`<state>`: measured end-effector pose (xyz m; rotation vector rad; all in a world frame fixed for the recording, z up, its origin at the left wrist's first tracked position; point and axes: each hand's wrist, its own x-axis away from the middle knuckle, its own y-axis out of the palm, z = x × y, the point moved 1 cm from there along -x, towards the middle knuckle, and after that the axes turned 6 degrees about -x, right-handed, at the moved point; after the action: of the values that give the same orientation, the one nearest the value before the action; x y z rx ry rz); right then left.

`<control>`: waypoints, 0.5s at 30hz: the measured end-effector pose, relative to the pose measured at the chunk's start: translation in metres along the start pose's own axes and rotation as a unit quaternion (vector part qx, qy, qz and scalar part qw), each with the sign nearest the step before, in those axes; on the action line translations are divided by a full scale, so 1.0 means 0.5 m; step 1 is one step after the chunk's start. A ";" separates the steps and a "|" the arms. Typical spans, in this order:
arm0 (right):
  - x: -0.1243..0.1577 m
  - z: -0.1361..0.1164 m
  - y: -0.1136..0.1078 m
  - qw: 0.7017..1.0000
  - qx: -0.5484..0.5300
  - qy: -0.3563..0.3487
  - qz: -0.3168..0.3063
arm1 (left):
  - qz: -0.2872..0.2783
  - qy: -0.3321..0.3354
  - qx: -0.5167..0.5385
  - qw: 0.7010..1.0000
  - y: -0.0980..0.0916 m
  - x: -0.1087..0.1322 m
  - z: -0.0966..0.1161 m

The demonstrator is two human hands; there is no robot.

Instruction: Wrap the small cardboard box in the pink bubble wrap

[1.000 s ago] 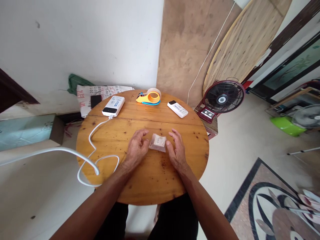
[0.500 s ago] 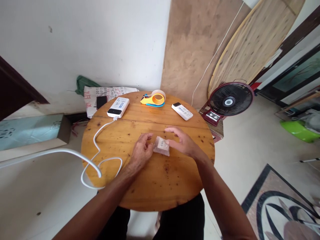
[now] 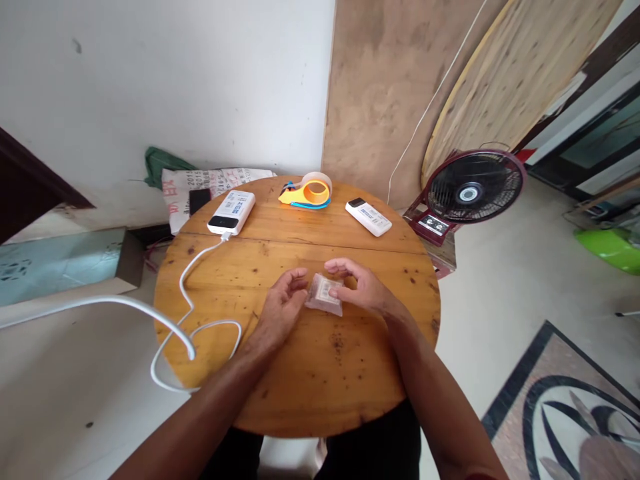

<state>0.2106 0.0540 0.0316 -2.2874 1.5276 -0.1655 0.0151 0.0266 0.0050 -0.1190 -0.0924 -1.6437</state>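
Note:
A small packet in clear plastic wrap (image 3: 325,295), with a white printed label on top, lies on the round wooden table (image 3: 300,360). At its left edge, my left hand (image 3: 286,297) rests on its side, fingers loosely bent and apart from the thumb, whose tip is by the wrap. From the right, my right hand (image 3: 361,285) reaches over; its thumb touches the label, while its fingers are stretched out beyond the packet's far edge. Neither hand grips the packet.
Toward the back stand an orange and blue tape dispenser (image 3: 307,193) and a white power bank (image 3: 369,219). Another white power bank (image 3: 231,212) on the left has a white cable (image 3: 186,280) plugged in. Right of the table is a dark red fan (image 3: 470,193).
The view has tilted and come slightly closer. My right hand's fingers have come a little nearer the packet's far side, its thumb still at the label. My left hand stays beside the packet.

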 end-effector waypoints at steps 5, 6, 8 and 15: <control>0.003 0.007 0.004 1.000 0.010 -0.010 -0.012 | -0.002 -0.009 0.020 1.000 0.000 0.004 0.012; 0.003 0.008 0.005 1.000 0.009 -0.012 -0.013 | -0.002 -0.008 0.020 1.000 0.000 0.004 0.012; 0.002 0.009 0.006 1.000 0.010 -0.018 0.000 | -0.003 -0.004 0.016 1.000 0.001 0.004 0.011; -0.003 0.000 0.007 0.996 0.043 -0.013 0.081 | -0.034 -0.003 0.027 0.999 0.002 0.004 0.015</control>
<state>0.2070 0.0539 0.0302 -2.0820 1.6516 -0.1536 0.0160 0.0253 0.0127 -0.0814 -0.1465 -1.7072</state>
